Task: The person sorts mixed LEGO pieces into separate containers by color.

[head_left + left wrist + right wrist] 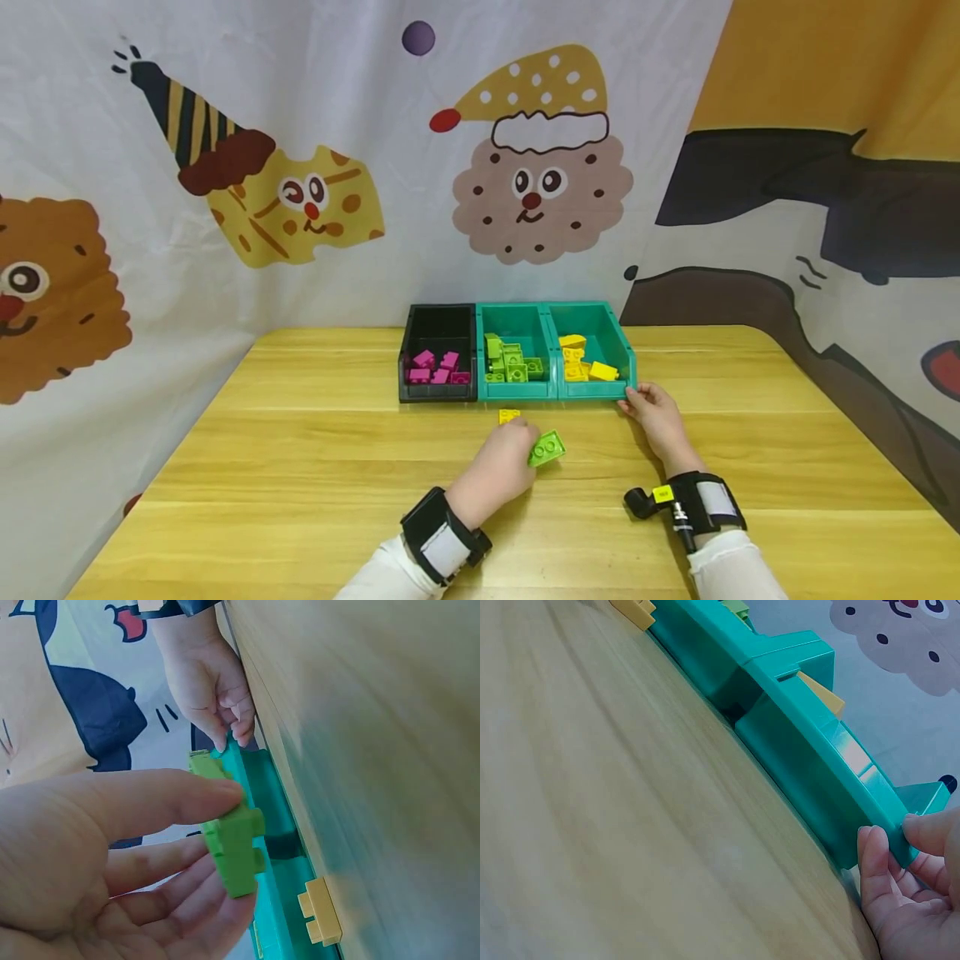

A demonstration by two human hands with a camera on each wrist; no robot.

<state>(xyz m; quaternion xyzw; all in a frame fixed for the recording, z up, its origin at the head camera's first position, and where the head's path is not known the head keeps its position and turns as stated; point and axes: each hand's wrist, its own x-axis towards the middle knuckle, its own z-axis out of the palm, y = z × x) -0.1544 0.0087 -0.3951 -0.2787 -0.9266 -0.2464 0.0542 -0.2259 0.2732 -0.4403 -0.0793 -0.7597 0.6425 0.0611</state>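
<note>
My left hand (497,468) pinches a light green toy brick (547,448) above the table, between thumb and fingers in the left wrist view. Just past that hand, a yellow brick (508,415) lies on the table in front of the middle teal bin (517,391). At the front right corner of the right teal bin (597,391), my right hand (663,425) grips the edge. The right wrist view shows its thumb on top and fingers (874,859) against the front. Several yellow bricks (603,372) lie inside this bin, and green bricks (513,354) fill part of the middle one.
A black bin (438,395) with several magenta bricks (420,376) stands at the left of the row, against the teal bins. Behind the wooden table (300,467) hangs a cloth (420,250) printed with cartoon figures. Each wrist wears a strapped camera band (705,500).
</note>
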